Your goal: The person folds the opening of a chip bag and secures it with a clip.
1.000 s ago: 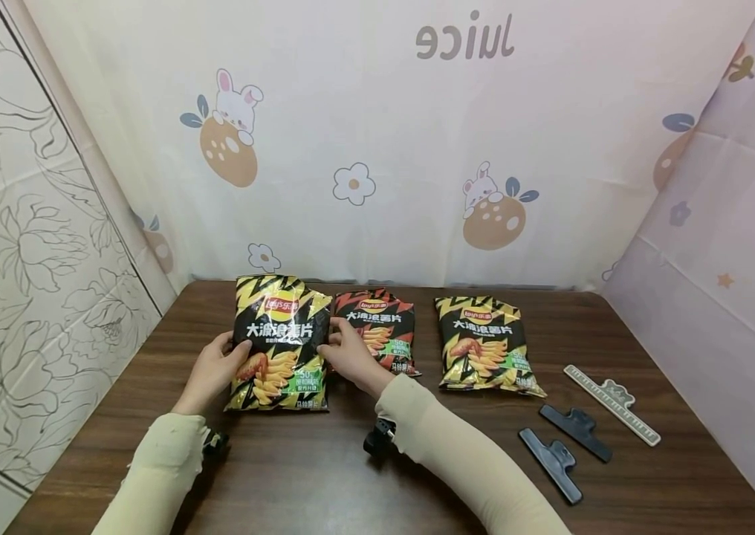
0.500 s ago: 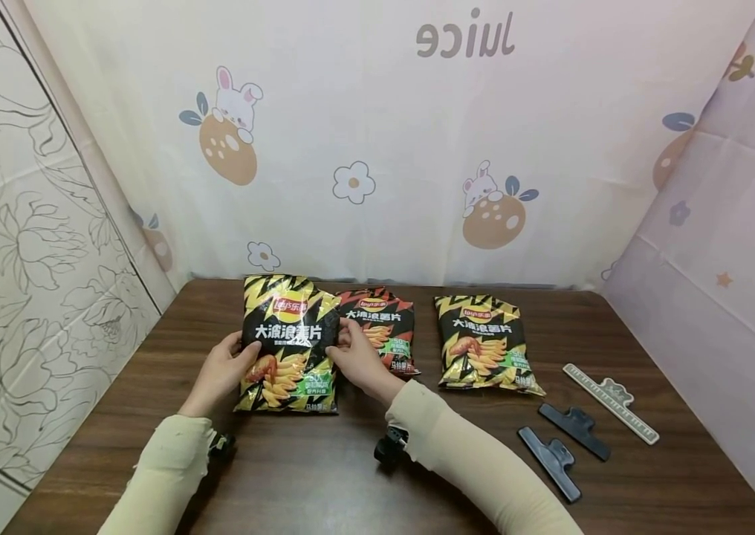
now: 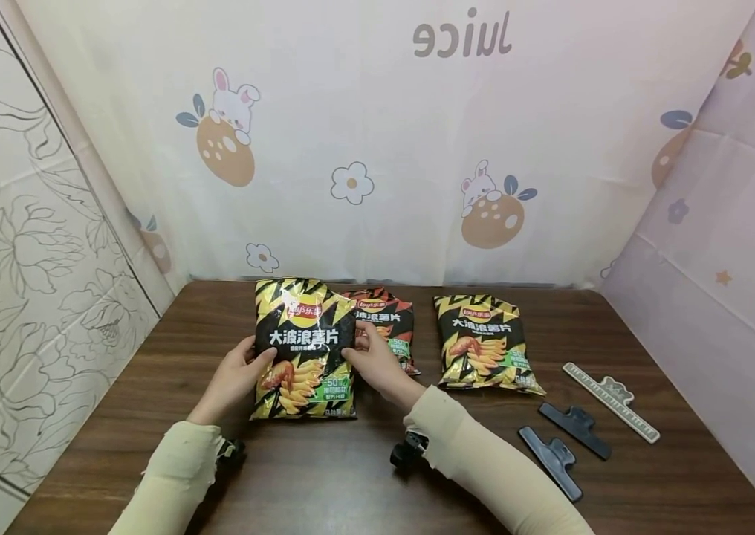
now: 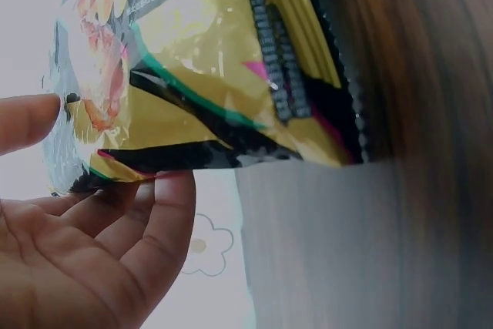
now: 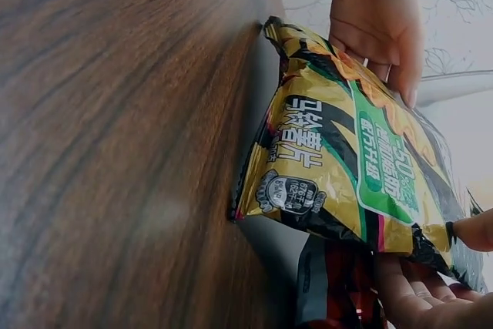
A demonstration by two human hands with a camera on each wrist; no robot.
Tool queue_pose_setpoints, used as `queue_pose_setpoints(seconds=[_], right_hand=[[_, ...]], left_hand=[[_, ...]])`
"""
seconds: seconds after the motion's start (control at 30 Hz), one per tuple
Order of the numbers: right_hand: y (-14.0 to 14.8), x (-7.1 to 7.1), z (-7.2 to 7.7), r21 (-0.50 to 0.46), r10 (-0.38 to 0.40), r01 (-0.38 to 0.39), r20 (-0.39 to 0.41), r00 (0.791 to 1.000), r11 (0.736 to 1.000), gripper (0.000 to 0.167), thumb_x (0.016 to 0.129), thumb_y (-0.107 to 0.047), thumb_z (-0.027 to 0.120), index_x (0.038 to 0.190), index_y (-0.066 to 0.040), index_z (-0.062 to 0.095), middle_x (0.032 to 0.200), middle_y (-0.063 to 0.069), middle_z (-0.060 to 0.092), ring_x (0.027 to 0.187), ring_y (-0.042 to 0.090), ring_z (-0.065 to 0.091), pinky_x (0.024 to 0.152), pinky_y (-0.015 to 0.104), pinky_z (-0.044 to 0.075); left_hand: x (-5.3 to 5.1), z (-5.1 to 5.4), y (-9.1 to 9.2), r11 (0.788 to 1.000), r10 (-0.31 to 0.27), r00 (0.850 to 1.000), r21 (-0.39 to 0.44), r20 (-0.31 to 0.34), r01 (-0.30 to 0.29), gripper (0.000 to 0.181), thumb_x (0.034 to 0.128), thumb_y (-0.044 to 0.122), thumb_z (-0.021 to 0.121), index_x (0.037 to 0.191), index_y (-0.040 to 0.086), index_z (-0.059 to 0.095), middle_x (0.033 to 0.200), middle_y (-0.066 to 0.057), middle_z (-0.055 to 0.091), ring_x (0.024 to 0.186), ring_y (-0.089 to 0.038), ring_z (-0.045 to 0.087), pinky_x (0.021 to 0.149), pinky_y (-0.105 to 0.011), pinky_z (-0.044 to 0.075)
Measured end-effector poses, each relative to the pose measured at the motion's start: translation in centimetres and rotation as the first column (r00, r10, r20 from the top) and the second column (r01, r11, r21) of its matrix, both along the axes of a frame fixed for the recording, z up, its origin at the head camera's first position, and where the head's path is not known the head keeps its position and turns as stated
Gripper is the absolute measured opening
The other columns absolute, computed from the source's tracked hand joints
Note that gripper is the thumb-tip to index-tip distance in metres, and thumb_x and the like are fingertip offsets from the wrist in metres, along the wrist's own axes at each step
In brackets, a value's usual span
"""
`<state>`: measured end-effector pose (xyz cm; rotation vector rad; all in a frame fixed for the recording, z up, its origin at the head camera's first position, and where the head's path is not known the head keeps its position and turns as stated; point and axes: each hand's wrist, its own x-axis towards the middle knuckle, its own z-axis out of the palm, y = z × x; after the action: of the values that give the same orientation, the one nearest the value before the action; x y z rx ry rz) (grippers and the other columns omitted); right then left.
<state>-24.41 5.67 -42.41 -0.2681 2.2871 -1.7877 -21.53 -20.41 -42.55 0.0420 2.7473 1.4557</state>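
Although the head view hides most fingers behind it, the larger-looking yellow chip bag [image 3: 305, 353], at ten o'clock on the worktop [image 3: 324, 483], is gripped by both edges: the left hand [image 3: 235, 375] at nine o'clock, the right hand [image 3: 380, 365] at three (thumbs in front). At two o'clock it covers part of the red chip bag [image 3: 397, 318]. Whether the held one touches the worktop is unclear. The left wrist view shows fingers bent behind it; the right wrist view adds an oval badge [image 5: 291, 193] but crops the right hand at four o'clock.
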Motion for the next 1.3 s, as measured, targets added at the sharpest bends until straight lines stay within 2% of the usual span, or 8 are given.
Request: queue_pose_setpoints(seconds=[0.2, 0.43, 0.67, 0.9, 1.07, 1.3], right_hand=[[0.8, 0.1, 0.0, -0.014, -0.013, 0.013, 0.019, 1.0, 1.0, 0.063, 0.098, -0.015, 0.059, 0.153, -0.01, 0.029, 0.145, 0.021, 0.049, 0.137, 0.035, 0.044, 0.102, 0.051, 0.046], [2.1, 0.3, -0.2, -0.023, -0.029, 0.03, 0.015, 0.999, 0.999, 0.058, 0.098, -0.016, 0.059, 0.15, -0.01, 0.034, 0.147, 0.021, 0.047, 0.139, 0.036, 0.042, 0.103, 0.053, 0.044], [3.3, 0.8, -0.4, -0.036, -0.039, 0.038, -0.028, 0.999, 0.999, 0.06, 0.098, -0.013, 0.058, 0.151, -0.007, 0.031, 0.146, 0.025, 0.047, 0.135, 0.038, 0.046, 0.101, 0.053, 0.046], [4.1, 1.2, -0.6, -0.062, -0.058, 0.054, -0.056, 0.997, 0.997, 0.061, 0.098, -0.009, 0.058, 0.151, -0.002, 0.03, 0.144, 0.029, 0.046, 0.131, 0.043, 0.048, 0.103, 0.053, 0.045], [4.8, 1.5, -0.8, -0.068, -0.07, 0.066, -0.063, 0.996, 0.995, 0.059, 0.097, -0.008, 0.058, 0.15, -0.003, 0.031, 0.141, 0.028, 0.049, 0.13, 0.042, 0.05, 0.102, 0.053, 0.045], [5.8, 2.0, -1.1, -0.045, -0.097, 0.094, -0.077, 0.992, 0.995, 0.058, 0.097, -0.008, 0.059, 0.149, -0.004, 0.033, 0.136, 0.028, 0.054, 0.126, 0.04, 0.054, 0.099, 0.051, 0.048]], left_hand=[[-0.1, -0.4, 0.6, 0.999, -0.023, 1.0, 0.023, -0.021, 0.024, 0.059, 0.1014, 0.042, 0.051, 0.143, 0.0, 0.042, 0.133, -0.023, 0.057, 0.117, -0.032, 0.057, 0.088, -0.039, 0.049], [-0.2, -0.5, 1.5, 0.997, -0.051, 0.998, 0.048, -0.045, 0.054, 0.055, 0.102, 0.035, 0.052, 0.143, 0.0, 0.042, 0.135, -0.024, 0.056, 0.124, -0.034, 0.056, 0.097, -0.046, 0.048], [0.1, -0.7, 2.2, 0.993, -0.094, 0.994, 0.072, -0.053, 0.098, 0.055, 0.1009, 0.035, 0.055, 0.142, 0.001, 0.043, 0.132, -0.022, 0.058, 0.117, -0.032, 0.058, 0.09, -0.04, 0.05], [0.0, -1.1, 3.2, 0.991, -0.101, 0.994, 0.084, -0.051, 0.105, 0.049, 0.1007, 0.032, 0.056, 0.141, 0.006, 0.046, 0.133, -0.018, 0.059, 0.12, -0.03, 0.057, 0.096, -0.043, 0.048], [0.3, -0.8, 3.7, 0.99, -0.113, 0.992, 0.082, -0.049, 0.117, 0.051, 0.1002, 0.035, 0.056, 0.141, 0.005, 0.046, 0.128, -0.017, 0.06, 0.11, -0.026, 0.059, 0.086, -0.036, 0.049], [0.3, -0.9, 4.6, 0.98, -0.141, 0.989, 0.134, -0.052, 0.147, 0.054, 0.1, 0.031, 0.057, 0.143, 0.002, 0.043, 0.134, -0.02, 0.058, 0.116, -0.03, 0.059, 0.089, -0.038, 0.051]])
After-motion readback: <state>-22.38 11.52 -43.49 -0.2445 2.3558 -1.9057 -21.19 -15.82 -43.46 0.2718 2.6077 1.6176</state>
